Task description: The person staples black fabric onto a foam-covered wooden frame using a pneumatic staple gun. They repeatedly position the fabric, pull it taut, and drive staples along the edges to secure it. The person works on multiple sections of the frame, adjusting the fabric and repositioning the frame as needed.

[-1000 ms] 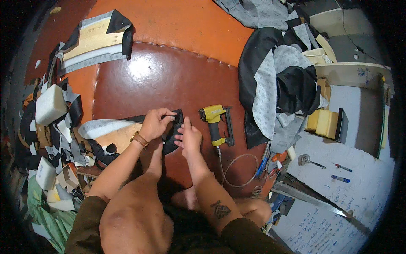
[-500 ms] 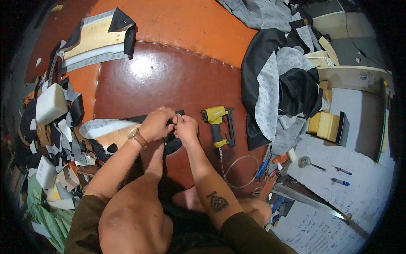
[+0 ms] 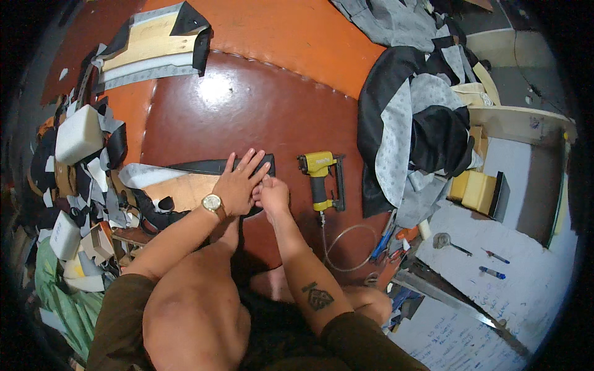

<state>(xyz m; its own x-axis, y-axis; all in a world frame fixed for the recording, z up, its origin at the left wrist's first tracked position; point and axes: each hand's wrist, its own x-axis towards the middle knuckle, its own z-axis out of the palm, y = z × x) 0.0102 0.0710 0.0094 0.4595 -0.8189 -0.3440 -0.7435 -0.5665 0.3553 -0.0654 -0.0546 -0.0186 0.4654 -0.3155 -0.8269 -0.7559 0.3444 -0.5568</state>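
Left hand (image 3: 238,187) palm down over the right end of a wooden board (image 3: 185,195), fingers spread, lying across black fabric (image 3: 213,166) along the board's far edge. Right hand (image 3: 272,195) right beside it, fingers curled in, tips meeting at the left hand's edge; can't tell whether they pinch anything. Board lies on the red-brown mat (image 3: 278,117), in front of the person, left of centre; gray-white padding (image 3: 148,176) at its left end. Watch (image 3: 211,202) on left wrist.

Yellow-and-black staple gun (image 3: 320,173) just right of the right hand, on the mat, its thin hose (image 3: 323,234) looping below. Second wooden board (image 3: 151,46), partly covered in black and gray fabric, upper left. Pile of black and gray cloth (image 3: 427,133) at right. White foam block (image 3: 79,135) sits among scraps at left, green sack (image 3: 62,297) below. Far right: yellow foam blocks (image 3: 479,191) by a pale box wall, blue pen (image 3: 492,272) on a white board with handwriting (image 3: 464,328).
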